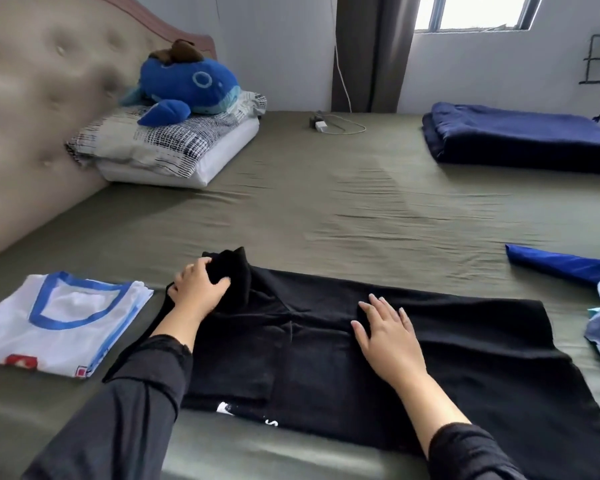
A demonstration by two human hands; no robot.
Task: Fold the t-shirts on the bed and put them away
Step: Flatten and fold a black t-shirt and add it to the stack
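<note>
Across the olive-sheeted bed (326,202), a black t-shirt (465,358) lies spread along the near edge. A folded navy blanket (520,140) sits at the far right, and pillows (160,147) by the headboard carry a blue whale plush (187,86). A folded white t-shirt (59,320) with blue trim lies at the near left. The left hand (198,289) grips a bunched sleeve of the black shirt; the right hand (387,334) presses flat on its middle, fingers spread.
</note>
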